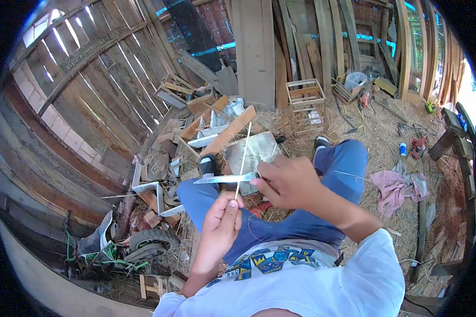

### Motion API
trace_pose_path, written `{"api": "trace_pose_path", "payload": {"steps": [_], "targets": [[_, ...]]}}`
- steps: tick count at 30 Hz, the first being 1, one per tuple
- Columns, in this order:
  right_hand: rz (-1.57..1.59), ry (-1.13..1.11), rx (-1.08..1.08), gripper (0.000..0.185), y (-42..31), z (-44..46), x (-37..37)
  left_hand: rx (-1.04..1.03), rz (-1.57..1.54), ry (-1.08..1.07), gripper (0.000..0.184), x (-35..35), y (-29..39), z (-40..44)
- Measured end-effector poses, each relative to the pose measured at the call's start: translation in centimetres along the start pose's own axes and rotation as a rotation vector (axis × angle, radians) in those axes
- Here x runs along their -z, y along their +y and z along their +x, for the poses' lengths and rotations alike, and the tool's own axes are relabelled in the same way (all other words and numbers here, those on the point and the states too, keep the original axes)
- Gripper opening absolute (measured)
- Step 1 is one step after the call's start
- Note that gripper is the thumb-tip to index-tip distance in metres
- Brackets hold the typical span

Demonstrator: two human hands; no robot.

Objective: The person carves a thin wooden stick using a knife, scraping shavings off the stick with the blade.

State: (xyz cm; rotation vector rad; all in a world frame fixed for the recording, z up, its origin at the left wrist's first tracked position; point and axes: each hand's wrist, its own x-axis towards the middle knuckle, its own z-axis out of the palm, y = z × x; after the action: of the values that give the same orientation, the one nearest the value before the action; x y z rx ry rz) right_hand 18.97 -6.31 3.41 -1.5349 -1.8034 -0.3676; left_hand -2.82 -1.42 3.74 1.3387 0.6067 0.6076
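My left hand (223,217) is closed around the lower end of a thin pale wooden stick (246,148), which points up and away from me. In my right hand (286,182) is a knife (222,179), its handle mostly hidden by the fingers. The blade reaches left and crosses the stick just above my left hand; whether its edge bites into the wood I cannot tell. Below the hands, between my feet, lies a flat greyish board (262,149) on the ground.
Wood offcuts and a long plank (230,129) lie ahead on the left. A small wooden frame stand (305,105) stands beyond my feet. To the right are a pink cloth (394,190), a blue can (403,149) and a red power tool (418,147). A wheel (153,243) lies at left.
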Motion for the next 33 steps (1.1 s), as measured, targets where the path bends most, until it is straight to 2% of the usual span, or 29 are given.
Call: {"api": "trace_pose_path", "payload": {"steps": [5, 7, 9, 12, 15, 17, 19, 21, 23, 24, 25, 27, 29, 31, 33], "targets": [[-0.007, 0.009, -0.108, 0.033, 1.4, 0.5, -0.1, -0.100, 0.080, 0.049, 0.014, 0.4, -0.9, 0.6], [-0.041, 0.001, 0.019, 0.032, 0.4, 0.0, -0.3, -0.147, 0.181, 0.098, 0.015, 0.1, -1.3, 0.5], [-0.014, -0.009, 0.014, 0.032, 1.6, 0.5, -0.5, -0.126, 0.167, 0.109, 0.014, 0.6, -1.3, 0.2], [-0.008, 0.029, -0.122, 0.029, 2.8, 1.3, -0.1, -0.111, 0.161, 0.127, 0.013, 0.4, -1.4, 0.3], [-0.048, -0.077, 0.018, 0.029, 1.3, 0.6, -0.5, -0.141, 0.210, 0.128, 0.013, 0.5, -1.9, 0.6], [-0.031, -0.064, -0.026, 0.031, 3.4, 0.7, -0.9, -0.167, 0.220, 0.118, 0.014, 0.6, -2.0, 0.3], [-0.081, 0.092, -0.168, 0.031, 5.0, 1.9, -0.3, -0.096, 0.149, 0.117, 0.012, 0.5, -1.3, 0.3], [-0.049, 0.065, -0.159, 0.030, 3.7, 1.4, -0.1, -0.120, 0.164, 0.114, 0.012, 0.3, -1.6, 0.6], [-0.090, -0.143, -0.013, 0.026, 2.6, 0.5, -0.5, -0.113, 0.187, 0.111, 0.012, 0.4, -1.7, 0.3], [-0.033, -0.045, -0.038, 0.029, 3.3, 0.7, -0.5, -0.087, 0.157, 0.118, 0.013, 0.5, -1.4, 0.3], [-0.032, -0.054, -0.045, 0.029, 5.1, 1.2, -0.5, -0.062, 0.124, 0.123, 0.013, 0.6, -1.3, 0.3], [-0.162, 0.131, -0.350, 0.031, 8.7, 2.7, -0.2, -0.068, 0.088, 0.093, 0.014, 1.2, -1.7, 0.5], [-0.188, 0.167, -0.349, 0.032, 8.9, 2.7, 0.0, -0.092, 0.110, 0.126, 0.015, 1.4, -2.1, 1.0], [0.000, 0.147, -0.300, 0.034, 6.0, 1.7, -0.7, -0.080, 0.120, 0.140, 0.013, 1.4, -2.4, 1.0], [0.055, 0.104, -0.234, 0.032, 2.9, 0.8, -1.0, -0.073, 0.145, 0.142, 0.012, 0.9, -1.8, 0.8]]}}
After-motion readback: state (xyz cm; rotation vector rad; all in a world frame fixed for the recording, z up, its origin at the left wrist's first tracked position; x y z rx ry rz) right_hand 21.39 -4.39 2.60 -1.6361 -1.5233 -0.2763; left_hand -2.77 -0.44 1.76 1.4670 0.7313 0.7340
